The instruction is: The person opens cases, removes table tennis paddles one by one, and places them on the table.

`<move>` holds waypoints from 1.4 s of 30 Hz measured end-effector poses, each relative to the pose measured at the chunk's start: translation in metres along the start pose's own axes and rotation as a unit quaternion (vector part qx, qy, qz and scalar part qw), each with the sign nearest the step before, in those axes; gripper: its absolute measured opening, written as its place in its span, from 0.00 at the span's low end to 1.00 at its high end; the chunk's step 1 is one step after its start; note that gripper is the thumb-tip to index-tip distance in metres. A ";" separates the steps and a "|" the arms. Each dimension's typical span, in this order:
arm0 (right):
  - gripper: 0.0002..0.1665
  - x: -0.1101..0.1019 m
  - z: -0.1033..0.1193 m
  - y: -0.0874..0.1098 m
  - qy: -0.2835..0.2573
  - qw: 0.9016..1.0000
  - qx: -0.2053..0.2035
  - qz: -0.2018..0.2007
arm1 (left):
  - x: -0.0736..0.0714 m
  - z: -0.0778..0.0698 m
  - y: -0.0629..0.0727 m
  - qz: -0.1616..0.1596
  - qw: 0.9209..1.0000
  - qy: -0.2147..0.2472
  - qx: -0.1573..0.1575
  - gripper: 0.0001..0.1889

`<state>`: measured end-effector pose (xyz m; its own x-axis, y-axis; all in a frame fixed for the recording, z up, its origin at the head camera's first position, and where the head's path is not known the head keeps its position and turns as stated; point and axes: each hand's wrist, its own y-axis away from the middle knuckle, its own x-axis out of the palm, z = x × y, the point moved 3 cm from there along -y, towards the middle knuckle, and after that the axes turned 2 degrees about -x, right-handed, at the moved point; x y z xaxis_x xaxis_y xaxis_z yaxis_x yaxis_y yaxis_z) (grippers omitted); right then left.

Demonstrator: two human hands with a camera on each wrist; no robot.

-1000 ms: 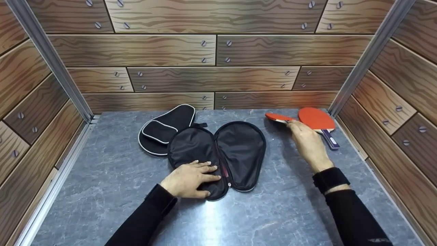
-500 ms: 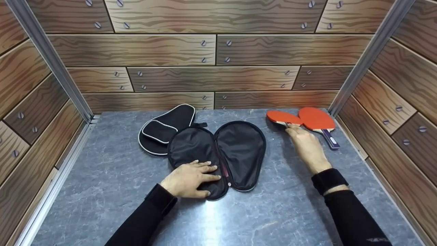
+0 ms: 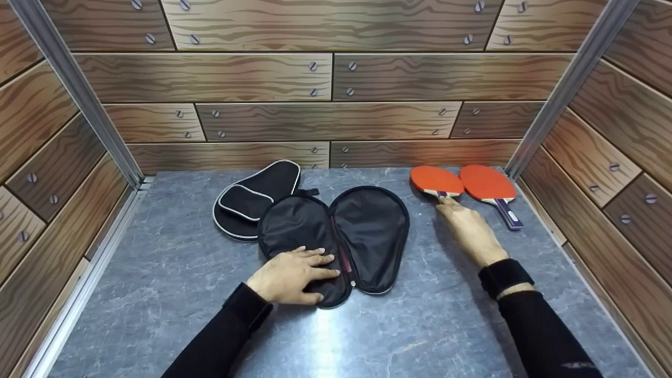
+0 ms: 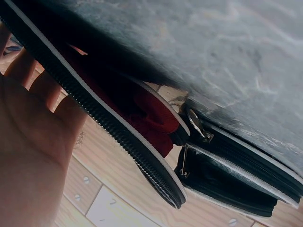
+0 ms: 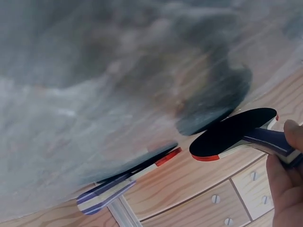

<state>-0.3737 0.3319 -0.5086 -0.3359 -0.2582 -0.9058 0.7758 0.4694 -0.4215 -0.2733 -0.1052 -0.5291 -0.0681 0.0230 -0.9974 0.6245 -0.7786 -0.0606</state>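
A black racket case lies unzipped and spread in two halves at the middle of the table. My left hand rests on its left half with the fingers spread and straight. In the left wrist view, red shows inside that half, below a silver-edged zip. Between thumb and fingers, my right hand grips the purple handle of a table tennis paddle, red face up. From the right wrist, its black underside appears tilted and at least partly off the table.
A second table tennis paddle lies red side up, right of the held one, near the back right corner. Another black case with white piping sits behind the spread one, partly covered by it. Wood-patterned walls enclose the grey table.
The held paddle has turned from nearly edge-on to showing its red face. My right hand has shifted slightly left and towards me. My left hand and the cases have stayed put.
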 end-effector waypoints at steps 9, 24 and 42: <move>0.21 0.001 -0.004 0.000 -0.016 0.999 0.021 0.044 | -0.001 0.000 0.000 -0.001 1.000 0.009 -0.001 0.32; 0.10 0.005 -0.006 0.000 0.034 0.996 -0.015 0.078 | -0.001 0.001 -0.001 0.010 1.000 0.014 -0.006 0.33; 0.25 -0.007 0.025 -0.014 0.006 0.995 -0.001 0.097 | -0.005 0.001 -0.001 -0.001 1.000 -0.002 0.005 0.32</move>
<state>-0.3695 0.3061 -0.4953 -0.1873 -0.1520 -0.9705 0.8256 0.5109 -0.2394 -0.2739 -0.1053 -0.5238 -0.0728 0.0212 -0.9971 0.6161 -0.7852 -0.0616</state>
